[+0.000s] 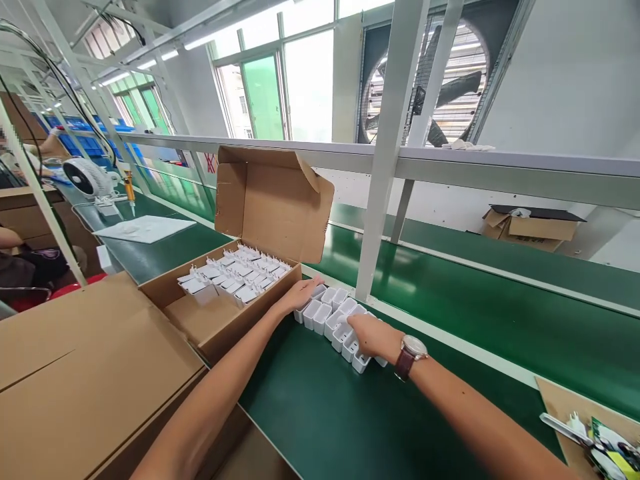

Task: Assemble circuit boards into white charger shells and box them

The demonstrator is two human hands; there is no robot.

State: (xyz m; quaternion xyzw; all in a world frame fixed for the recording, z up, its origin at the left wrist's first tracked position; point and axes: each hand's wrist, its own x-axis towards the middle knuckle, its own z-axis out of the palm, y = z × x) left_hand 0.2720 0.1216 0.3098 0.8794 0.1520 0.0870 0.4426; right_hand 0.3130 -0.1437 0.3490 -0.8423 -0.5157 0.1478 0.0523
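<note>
Several white plug casings (334,319) stand in two rows on the green conveyor belt (450,300). My left hand (299,294) presses flat against the left end of the rows, fingers stretched out. My right hand (371,335), with a wristwatch on the wrist, cups the right end of the rows, its fingers curled over the casings. Just left of my left hand an open cardboard box (220,320) holds several more white casings (235,275) in rows.
A closed cardboard carton (75,380) lies at front left. A white post (385,160) rises behind the casings. A small fan (88,177) and white sheet (145,228) sit farther left. Another person's arm (10,237) shows at far left. Tools lie on cardboard (590,427) at lower right.
</note>
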